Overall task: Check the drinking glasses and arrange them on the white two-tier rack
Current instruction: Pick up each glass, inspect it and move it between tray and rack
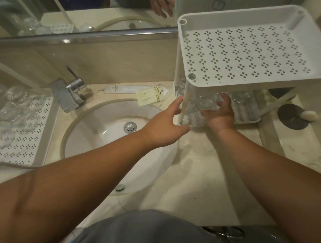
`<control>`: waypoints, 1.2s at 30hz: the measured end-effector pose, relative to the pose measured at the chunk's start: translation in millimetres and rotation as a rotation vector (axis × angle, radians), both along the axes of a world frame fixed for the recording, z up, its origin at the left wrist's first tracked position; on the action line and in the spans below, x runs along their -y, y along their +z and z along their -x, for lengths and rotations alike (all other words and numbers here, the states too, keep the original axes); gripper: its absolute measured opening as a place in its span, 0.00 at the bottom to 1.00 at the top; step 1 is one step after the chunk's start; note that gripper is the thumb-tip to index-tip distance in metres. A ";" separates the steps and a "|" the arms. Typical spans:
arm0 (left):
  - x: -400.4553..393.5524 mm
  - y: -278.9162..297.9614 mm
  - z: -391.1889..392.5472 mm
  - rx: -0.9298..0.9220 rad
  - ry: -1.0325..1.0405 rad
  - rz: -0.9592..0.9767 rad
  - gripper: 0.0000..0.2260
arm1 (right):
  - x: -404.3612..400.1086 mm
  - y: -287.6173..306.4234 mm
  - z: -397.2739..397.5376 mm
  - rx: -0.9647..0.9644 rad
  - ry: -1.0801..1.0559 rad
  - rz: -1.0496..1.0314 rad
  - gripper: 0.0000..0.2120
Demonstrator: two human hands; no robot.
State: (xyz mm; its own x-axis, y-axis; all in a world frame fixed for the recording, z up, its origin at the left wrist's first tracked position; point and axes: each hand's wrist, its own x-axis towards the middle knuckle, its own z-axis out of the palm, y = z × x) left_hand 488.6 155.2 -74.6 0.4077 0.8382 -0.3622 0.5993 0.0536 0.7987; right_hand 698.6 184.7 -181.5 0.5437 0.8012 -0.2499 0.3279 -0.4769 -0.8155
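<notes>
Fingers [223, 102] of the right hand [218, 115] are curling round a glass [207, 102], holding it under the rack's [245, 78] top tier; left hand [165, 124] is bracing the post [185, 106] just beside, fingers loosely apart; best lowering it gently, clear of the neighbouring glasses [241, 97] beyond the fingertips.
</notes>
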 end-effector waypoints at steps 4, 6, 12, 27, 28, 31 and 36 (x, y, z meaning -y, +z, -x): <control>7.3 1.7 4.9 -0.028 0.005 -0.024 0.36 | 17.7 16.4 9.1 0.041 0.018 -0.034 0.40; 13.6 3.2 9.0 -0.014 0.029 -0.053 0.35 | 30.9 26.1 17.6 0.082 0.035 -0.050 0.38; 32.1 6.4 34.7 0.045 0.147 -0.101 0.31 | 84.6 55.1 53.3 0.227 0.086 -0.090 0.28; 64.9 32.6 188.7 -0.098 0.302 -0.319 0.20 | 104.9 83.1 211.0 0.340 0.538 -0.261 0.20; 64.7 39.1 201.8 -0.114 0.313 -0.352 0.20 | 98.8 88.0 225.1 0.339 0.568 -0.287 0.20; 61.7 61.1 242.8 -0.145 0.368 -0.448 0.18 | 80.7 102.3 270.2 0.332 0.650 -0.342 0.20; 55.5 94.4 317.5 -0.136 0.530 -0.631 0.13 | 59.7 117.8 346.7 0.281 0.791 -0.403 0.22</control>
State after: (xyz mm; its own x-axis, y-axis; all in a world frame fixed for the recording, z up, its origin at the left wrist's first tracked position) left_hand 171.2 99.7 19.8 -0.1114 0.9687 0.2218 0.7143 -0.0772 0.6956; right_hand 352.0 125.0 -63.7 -0.1995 0.9622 0.1854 0.6470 0.2714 -0.7125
